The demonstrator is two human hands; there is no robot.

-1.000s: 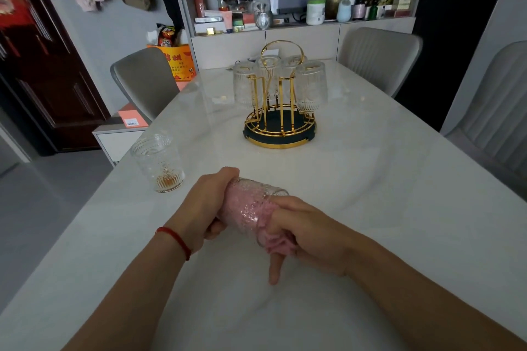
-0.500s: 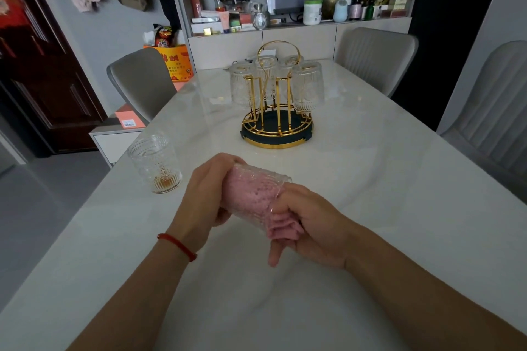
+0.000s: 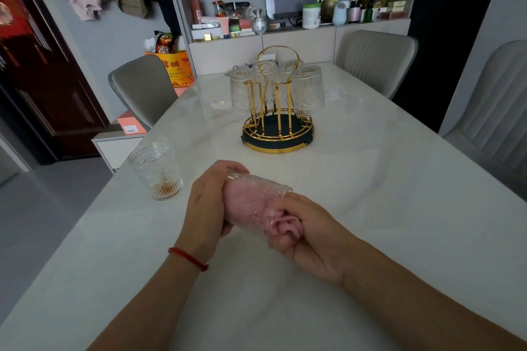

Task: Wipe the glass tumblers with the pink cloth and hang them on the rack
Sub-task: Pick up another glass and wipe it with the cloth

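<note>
Nearest the camera, two bare forearms reached in over the pale marble worktop point(image 3: 370, 179). The left hand point(image 3: 205, 208), with a red string bracelet point(image 3: 188, 259) at its wrist, was wrapped around the closed base end of a ribbed glass tumbler point(image 3: 256, 196) held on its side just above the worktop. The right hand point(image 3: 308, 236) met the tumbler at its open mouth, its fingers pushed inside and clenched on the pink cloth point(image 3: 282, 226), which filled the glass and showed pink through the wall, with a fold bunched out at the rim.

To the left and a little farther, near the worktop's edge, a second tumbler point(image 3: 156, 169) stood upright and apart from the hands, with a small amount of amber liquid at its bottom.

Farther along the middle of the worktop stood the rack point(image 3: 278, 134), a round dark base with gold wire posts and a looped gold handle. Four tumblers point(image 3: 308, 91) hung upside down on its posts.

Beyond it, grey chairs point(image 3: 373, 57) stood around the worktop, and a shelf point(image 3: 285, 28) along the wall carried bottles, jars and boxes.
</note>
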